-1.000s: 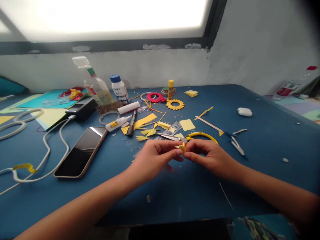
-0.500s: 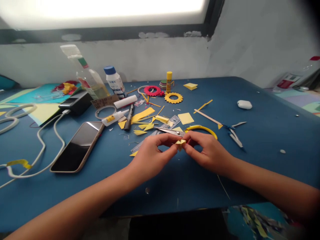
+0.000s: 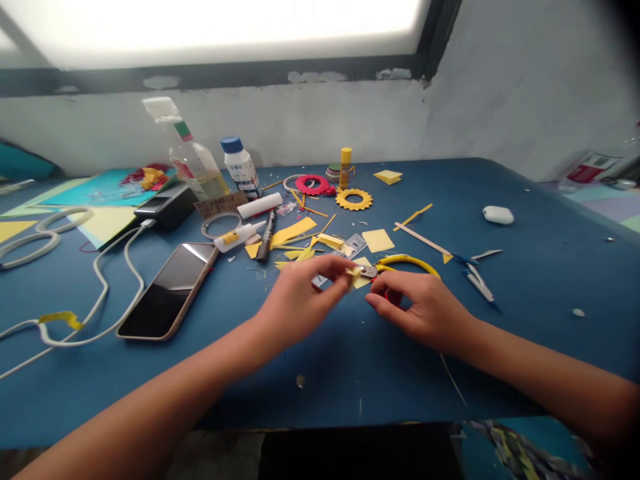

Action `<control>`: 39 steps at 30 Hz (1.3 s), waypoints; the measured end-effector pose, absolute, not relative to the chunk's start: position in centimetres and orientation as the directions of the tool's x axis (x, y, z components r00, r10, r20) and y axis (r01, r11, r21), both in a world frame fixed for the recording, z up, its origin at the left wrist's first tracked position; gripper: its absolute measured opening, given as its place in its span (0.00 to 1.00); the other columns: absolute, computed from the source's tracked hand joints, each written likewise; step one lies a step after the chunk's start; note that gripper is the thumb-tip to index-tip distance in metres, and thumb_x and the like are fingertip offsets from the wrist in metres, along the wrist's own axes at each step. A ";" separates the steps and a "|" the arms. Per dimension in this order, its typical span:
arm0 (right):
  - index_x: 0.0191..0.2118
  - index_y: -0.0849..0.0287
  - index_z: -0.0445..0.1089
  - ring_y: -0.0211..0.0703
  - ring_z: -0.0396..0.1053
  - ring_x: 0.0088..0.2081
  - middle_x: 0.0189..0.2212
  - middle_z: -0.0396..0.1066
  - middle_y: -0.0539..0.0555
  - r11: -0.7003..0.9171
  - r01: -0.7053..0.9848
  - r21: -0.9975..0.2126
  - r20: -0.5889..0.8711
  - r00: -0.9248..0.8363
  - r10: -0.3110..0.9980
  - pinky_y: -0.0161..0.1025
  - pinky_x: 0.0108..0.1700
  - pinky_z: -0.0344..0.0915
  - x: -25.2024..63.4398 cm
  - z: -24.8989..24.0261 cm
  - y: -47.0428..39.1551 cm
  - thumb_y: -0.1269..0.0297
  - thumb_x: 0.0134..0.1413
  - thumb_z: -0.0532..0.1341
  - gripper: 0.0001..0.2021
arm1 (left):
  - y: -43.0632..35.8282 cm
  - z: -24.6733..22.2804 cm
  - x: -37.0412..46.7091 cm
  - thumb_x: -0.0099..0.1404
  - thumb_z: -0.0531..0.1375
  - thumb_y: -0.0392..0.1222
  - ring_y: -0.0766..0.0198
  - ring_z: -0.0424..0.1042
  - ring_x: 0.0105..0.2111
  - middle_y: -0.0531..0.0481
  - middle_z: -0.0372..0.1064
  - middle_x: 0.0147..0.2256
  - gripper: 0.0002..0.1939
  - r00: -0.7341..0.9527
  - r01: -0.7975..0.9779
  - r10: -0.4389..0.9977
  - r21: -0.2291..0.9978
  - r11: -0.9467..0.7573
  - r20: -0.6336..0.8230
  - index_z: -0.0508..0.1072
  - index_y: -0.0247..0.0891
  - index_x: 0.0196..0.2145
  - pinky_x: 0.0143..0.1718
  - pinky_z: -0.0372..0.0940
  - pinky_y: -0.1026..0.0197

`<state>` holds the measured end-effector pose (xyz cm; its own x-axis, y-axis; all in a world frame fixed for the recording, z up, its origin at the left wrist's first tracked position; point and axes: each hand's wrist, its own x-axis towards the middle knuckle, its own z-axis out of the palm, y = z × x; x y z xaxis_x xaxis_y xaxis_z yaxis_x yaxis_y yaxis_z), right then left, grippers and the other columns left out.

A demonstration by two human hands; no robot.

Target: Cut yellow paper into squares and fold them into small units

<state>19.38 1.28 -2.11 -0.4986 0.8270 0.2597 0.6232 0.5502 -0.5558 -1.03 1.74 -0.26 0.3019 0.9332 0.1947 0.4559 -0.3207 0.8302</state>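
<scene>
My left hand [image 3: 305, 293] pinches a small folded yellow paper piece [image 3: 355, 273] between thumb and fingertips, above the blue table. Just to the right is my right hand [image 3: 420, 303], its thumb and index finger a little apart with nothing between them; it no longer touches the paper. Beyond and partly under the hands lie scissors with yellow handles [image 3: 410, 260], their blades mostly hidden by my left hand. Yellow paper squares [image 3: 378, 241] and strips [image 3: 295, 231] are scattered behind, around a clear ruler [image 3: 354, 246].
On the left are a phone [image 3: 170, 291], white cables [image 3: 103, 287] and a black power brick [image 3: 166, 205]. Bottles [image 3: 240, 167], a glue stick [image 3: 345, 167] and red [image 3: 311, 185] and yellow paper rings [image 3: 354, 199] stand or lie behind. A compass [image 3: 480, 283] and white case [image 3: 498, 215] are at right.
My right hand has let go of the folded paper and moved slightly right. My left hand still holds the paper. The whole view has shifted a little.
</scene>
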 end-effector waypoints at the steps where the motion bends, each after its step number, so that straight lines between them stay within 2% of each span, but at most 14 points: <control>1: 0.30 0.58 0.69 0.36 0.63 0.24 0.23 0.68 0.49 0.542 0.622 -0.564 0.258 -0.491 0.832 0.35 0.27 0.56 19.5 -2.0 1.4 0.55 0.59 0.55 0.13 | 2.5 -0.2 -1.7 0.63 0.58 0.41 0.63 0.74 0.34 0.49 0.76 0.33 0.10 0.269 0.488 0.938 0.808 -0.330 0.221 0.76 0.36 0.40 0.31 0.66 0.66; 3: 0.30 0.58 0.69 0.37 0.65 0.25 0.24 0.70 0.50 0.525 0.628 -0.574 0.255 -0.472 0.844 0.35 0.28 0.57 19.7 -1.9 1.6 0.56 0.59 0.55 0.13 | 4.3 -0.2 -3.2 0.63 0.56 0.41 0.62 0.73 0.34 0.46 0.76 0.35 0.12 0.218 0.594 0.945 0.735 -0.328 0.245 0.76 0.35 0.39 0.33 0.67 0.63; 5: 0.30 0.58 0.70 0.38 0.66 0.26 0.26 0.71 0.51 0.511 0.639 -0.575 0.254 -0.455 0.854 0.36 0.29 0.59 20.0 -1.7 1.8 0.57 0.60 0.55 0.13 | 5.8 -0.3 -4.7 0.63 0.56 0.42 0.61 0.73 0.33 0.46 0.76 0.35 0.15 0.184 0.721 0.951 0.624 -0.301 0.247 0.75 0.36 0.45 0.36 0.67 0.60; 7: 0.30 0.58 0.70 0.38 0.66 0.26 0.26 0.71 0.51 0.510 0.647 -0.567 0.264 -0.444 0.856 0.36 0.30 0.59 20.2 -1.6 2.1 0.58 0.60 0.55 0.12 | 6.9 -0.5 -5.8 0.60 0.58 0.41 0.59 0.74 0.33 0.45 0.77 0.34 0.18 0.174 0.760 0.956 0.585 -0.284 0.237 0.72 0.35 0.48 0.37 0.66 0.57; 13: 0.29 0.57 0.70 0.37 0.63 0.23 0.22 0.68 0.49 0.506 0.678 -0.533 0.305 -0.404 0.863 0.36 0.27 0.58 20.8 -1.4 2.6 0.59 0.60 0.55 0.12 | 7.7 -0.7 -6.9 0.61 0.55 0.41 0.57 0.74 0.37 0.44 0.77 0.38 0.14 0.160 0.794 0.957 0.544 -0.271 0.243 0.76 0.37 0.41 0.39 0.66 0.56; 16: 0.29 0.57 0.69 0.38 0.65 0.24 0.23 0.70 0.50 0.501 0.681 -0.534 0.311 -0.393 0.865 0.37 0.27 0.59 21.1 -1.2 2.9 0.58 0.60 0.54 0.13 | 7.8 -0.4 -7.2 0.61 0.55 0.40 0.55 0.74 0.39 0.44 0.77 0.40 0.12 0.162 0.812 0.957 0.518 -0.268 0.241 0.77 0.39 0.38 0.40 0.66 0.55; 22: 0.30 0.56 0.69 0.39 0.65 0.24 0.24 0.71 0.50 0.484 0.729 -0.484 0.311 -0.374 0.874 0.37 0.27 0.60 21.7 -1.0 3.5 0.58 0.60 0.54 0.12 | 7.7 0.0 -7.3 0.61 0.55 0.40 0.53 0.75 0.36 0.41 0.77 0.37 0.13 0.187 0.826 0.944 0.478 -0.300 0.271 0.77 0.36 0.38 0.37 0.66 0.53; 25: 0.33 0.57 0.70 0.40 0.68 0.27 0.28 0.73 0.52 0.504 0.739 -0.446 0.312 -0.399 0.862 0.37 0.30 0.64 21.8 -1.4 3.8 0.60 0.58 0.57 0.08 | 6.9 0.0 -6.3 0.63 0.54 0.39 0.55 0.74 0.37 0.42 0.76 0.38 0.13 0.271 0.790 0.911 0.470 -0.395 0.310 0.76 0.35 0.40 0.39 0.66 0.54; 27: 0.38 0.57 0.70 0.45 0.71 0.35 0.35 0.74 0.55 0.571 0.714 -0.405 0.333 -0.466 0.820 0.41 0.38 0.67 21.7 -1.9 4.1 0.61 0.57 0.58 0.07 | 6.1 -0.3 -5.2 0.63 0.54 0.39 0.58 0.73 0.39 0.44 0.76 0.39 0.11 0.378 0.745 0.873 0.458 -0.485 0.309 0.75 0.36 0.39 0.41 0.66 0.56; 30: 0.45 0.59 0.69 0.51 0.67 0.49 0.45 0.72 0.60 0.671 0.666 -0.325 0.348 -0.576 0.740 0.49 0.50 0.64 21.1 -2.8 4.6 0.62 0.56 0.60 0.12 | 4.6 -1.2 -3.1 0.64 0.55 0.39 0.59 0.73 0.40 0.46 0.75 0.39 0.10 0.543 0.663 0.794 0.442 -0.604 0.273 0.75 0.37 0.39 0.43 0.66 0.57; 32: 0.47 0.60 0.69 0.52 0.67 0.49 0.46 0.72 0.60 0.682 0.673 -0.285 0.323 -0.603 0.730 0.51 0.52 0.64 20.7 -3.3 4.9 0.63 0.54 0.60 0.14 | 3.6 -1.8 -1.8 0.64 0.56 0.39 0.58 0.73 0.41 0.46 0.75 0.39 0.10 0.631 0.611 0.739 0.436 -0.661 0.235 0.76 0.38 0.39 0.44 0.66 0.57; 34: 0.46 0.61 0.70 0.51 0.69 0.47 0.44 0.73 0.60 0.667 0.705 -0.242 0.292 -0.603 0.743 0.49 0.50 0.64 20.4 -3.6 5.2 0.65 0.53 0.60 0.14 | 2.8 -2.3 -0.8 0.64 0.56 0.40 0.56 0.71 0.45 0.44 0.74 0.44 0.12 0.702 0.573 0.685 0.418 -0.705 0.194 0.74 0.36 0.44 0.48 0.65 0.55; 37: 0.46 0.62 0.70 0.51 0.69 0.45 0.42 0.74 0.59 0.634 0.753 -0.176 0.277 -0.580 0.766 0.47 0.49 0.64 20.6 -3.5 5.4 0.68 0.51 0.59 0.15 | 2.0 -2.5 -0.1 0.66 0.55 0.42 0.51 0.67 0.51 0.39 0.70 0.50 0.18 0.724 0.582 0.671 0.380 -0.719 0.161 0.70 0.30 0.50 0.54 0.61 0.51; 39: 0.46 0.64 0.70 0.52 0.69 0.44 0.41 0.74 0.60 0.607 0.781 -0.150 0.283 -0.554 0.783 0.48 0.49 0.64 21.0 -3.4 5.6 0.69 0.50 0.58 0.16 | 1.8 -2.4 0.1 0.66 0.55 0.43 0.51 0.67 0.51 0.38 0.71 0.49 0.19 0.710 0.610 0.690 0.368 -0.702 0.141 0.69 0.30 0.51 0.54 0.61 0.50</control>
